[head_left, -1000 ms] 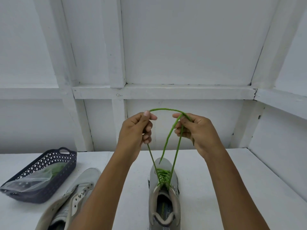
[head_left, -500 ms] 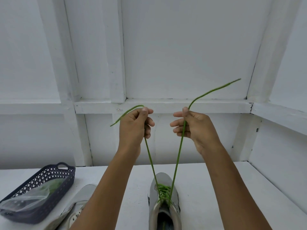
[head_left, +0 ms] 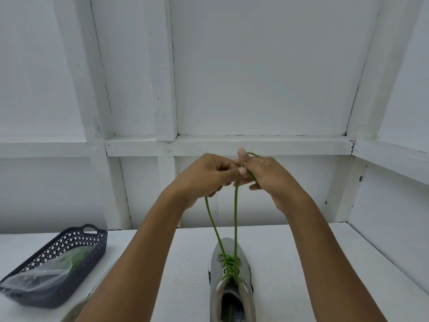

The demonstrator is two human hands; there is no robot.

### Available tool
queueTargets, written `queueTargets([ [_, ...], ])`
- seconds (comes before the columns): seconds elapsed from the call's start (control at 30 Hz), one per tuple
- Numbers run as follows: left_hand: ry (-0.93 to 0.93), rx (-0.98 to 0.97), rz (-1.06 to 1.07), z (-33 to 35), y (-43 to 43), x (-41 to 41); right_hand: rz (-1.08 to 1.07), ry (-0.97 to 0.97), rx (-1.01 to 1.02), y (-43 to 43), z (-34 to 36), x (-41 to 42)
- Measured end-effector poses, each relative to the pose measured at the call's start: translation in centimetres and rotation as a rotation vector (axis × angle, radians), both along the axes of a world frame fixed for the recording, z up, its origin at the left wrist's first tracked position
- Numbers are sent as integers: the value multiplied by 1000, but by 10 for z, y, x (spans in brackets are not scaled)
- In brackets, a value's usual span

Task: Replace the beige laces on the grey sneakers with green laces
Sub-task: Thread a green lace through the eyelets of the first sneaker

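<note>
Our L hand (head_left: 204, 173) & R hand (head_left: 271, 175) meet high above the grey sneaker (head_left: 246, 298), each pinching a green lace (head_left: 235, 217) strand running near-vertical down to it.

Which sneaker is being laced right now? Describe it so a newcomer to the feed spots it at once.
On the white table, look between the person's forearms: the grey sneaker stands there, toe toward the wall. Unlike the other shoe, cut off at the bottom left near the dark basket, it carries a green lace whose two strands rise to the left hand and right hand.
</note>
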State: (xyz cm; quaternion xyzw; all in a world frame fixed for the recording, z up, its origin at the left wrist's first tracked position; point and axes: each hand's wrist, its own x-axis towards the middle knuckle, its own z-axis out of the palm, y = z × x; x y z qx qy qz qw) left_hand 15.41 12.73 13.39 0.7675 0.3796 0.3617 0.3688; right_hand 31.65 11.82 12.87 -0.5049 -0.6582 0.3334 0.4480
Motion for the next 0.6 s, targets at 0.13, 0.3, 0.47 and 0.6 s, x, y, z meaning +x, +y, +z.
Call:
queueTargets([
  [0.13,59,-49,-33,1,0,-3,21,-8,-20,-6,-4,1],
  [0.3,-31,-9,14,1,2,-4,175,27,-188,-6,-16,9],
  [0.47,-67,109,149,-8,13,-4,341,148,-272,-3,-36,17],
  [0.6,-185,64,137,-15,15,-4,355,278,-286,-3,-45,16],
])
